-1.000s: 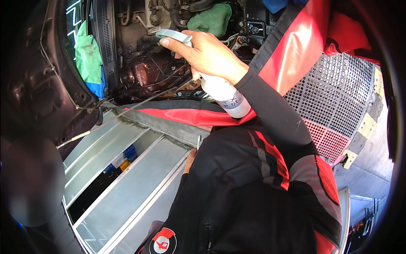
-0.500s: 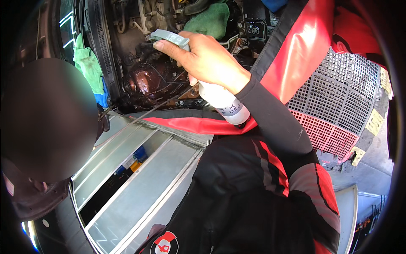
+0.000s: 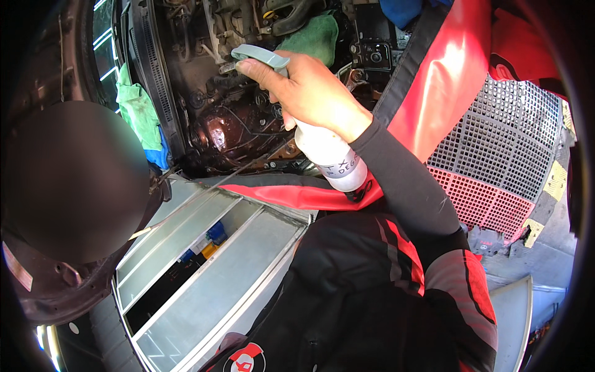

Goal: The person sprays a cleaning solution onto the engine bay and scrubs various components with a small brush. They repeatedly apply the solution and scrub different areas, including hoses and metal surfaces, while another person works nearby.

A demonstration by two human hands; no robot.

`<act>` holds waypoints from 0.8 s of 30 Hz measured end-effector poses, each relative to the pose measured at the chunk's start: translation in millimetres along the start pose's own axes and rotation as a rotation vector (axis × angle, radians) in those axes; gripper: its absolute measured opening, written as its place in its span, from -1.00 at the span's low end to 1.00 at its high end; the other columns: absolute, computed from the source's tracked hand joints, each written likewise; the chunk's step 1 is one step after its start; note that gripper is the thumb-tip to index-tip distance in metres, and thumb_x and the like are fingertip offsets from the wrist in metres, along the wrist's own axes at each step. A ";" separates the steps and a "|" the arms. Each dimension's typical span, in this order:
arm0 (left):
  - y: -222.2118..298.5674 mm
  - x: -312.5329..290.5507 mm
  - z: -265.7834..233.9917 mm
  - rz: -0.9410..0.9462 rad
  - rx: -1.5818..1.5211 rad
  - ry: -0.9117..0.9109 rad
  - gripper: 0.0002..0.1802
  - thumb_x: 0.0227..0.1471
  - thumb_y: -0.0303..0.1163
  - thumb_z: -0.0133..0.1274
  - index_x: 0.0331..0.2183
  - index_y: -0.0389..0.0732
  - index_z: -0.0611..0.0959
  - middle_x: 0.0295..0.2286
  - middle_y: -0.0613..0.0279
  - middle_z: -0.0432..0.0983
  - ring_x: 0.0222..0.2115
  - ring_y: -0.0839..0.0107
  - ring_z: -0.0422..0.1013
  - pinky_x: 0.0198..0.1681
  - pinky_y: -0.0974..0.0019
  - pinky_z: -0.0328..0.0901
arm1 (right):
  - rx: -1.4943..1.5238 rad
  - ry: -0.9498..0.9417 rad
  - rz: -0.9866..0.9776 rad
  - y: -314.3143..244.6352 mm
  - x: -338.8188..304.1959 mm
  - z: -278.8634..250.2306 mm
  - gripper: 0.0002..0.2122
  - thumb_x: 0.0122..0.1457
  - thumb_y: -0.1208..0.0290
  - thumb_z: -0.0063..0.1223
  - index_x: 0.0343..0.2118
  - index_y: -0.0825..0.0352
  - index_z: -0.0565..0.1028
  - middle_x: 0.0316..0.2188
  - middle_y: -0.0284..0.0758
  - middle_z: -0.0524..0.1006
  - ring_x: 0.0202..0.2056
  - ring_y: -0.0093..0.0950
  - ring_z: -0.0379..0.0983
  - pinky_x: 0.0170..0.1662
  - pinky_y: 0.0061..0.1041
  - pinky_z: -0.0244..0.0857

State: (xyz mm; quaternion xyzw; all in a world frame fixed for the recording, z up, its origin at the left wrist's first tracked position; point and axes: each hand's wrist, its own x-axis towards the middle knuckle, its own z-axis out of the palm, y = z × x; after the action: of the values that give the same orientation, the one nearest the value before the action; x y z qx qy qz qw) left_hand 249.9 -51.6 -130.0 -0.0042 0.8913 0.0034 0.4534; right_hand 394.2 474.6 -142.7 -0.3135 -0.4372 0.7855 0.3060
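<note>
My right hand [image 3: 310,93] grips a white spray bottle [image 3: 328,158] with a grey trigger head [image 3: 260,57]. A finger lies on the trigger, and the nozzle points left at a dirty brown engine part [image 3: 232,127] in the open engine bay. The bottle's body hangs down below my wrist. My black sleeve runs from the lower right up to the hand. My left hand is not visible.
A green cloth [image 3: 139,115] hangs at the bay's left side, another green cloth [image 3: 316,37] lies deeper in. A red cover [image 3: 446,80] drapes the bay's edge. A metal step platform [image 3: 217,273] stands below. Red and grey floor grating [image 3: 502,161] lies at right.
My right hand with the spray bottle has shifted slightly left and up toward the engine. The view has turned, bringing a dark rounded shape in at the left.
</note>
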 end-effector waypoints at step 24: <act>-5.2 19.7 7.4 0.039 -0.013 -0.010 -0.46 0.29 0.04 0.17 -0.14 -0.34 0.68 -0.39 0.04 0.63 -0.37 0.38 0.51 -0.24 0.17 0.38 | -0.025 0.114 -0.094 -23.6 -5.0 11.0 -0.43 0.36 -0.10 0.20 -0.22 0.52 0.55 -0.66 -0.19 0.56 -0.66 -0.35 0.60 -0.49 -0.35 0.45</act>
State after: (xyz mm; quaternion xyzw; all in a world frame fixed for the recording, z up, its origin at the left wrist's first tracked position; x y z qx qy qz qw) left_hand 244.3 -56.8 -150.3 0.0101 0.8889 0.0181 0.4577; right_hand 393.7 475.6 -116.2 -0.3403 -0.4430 0.7457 0.3632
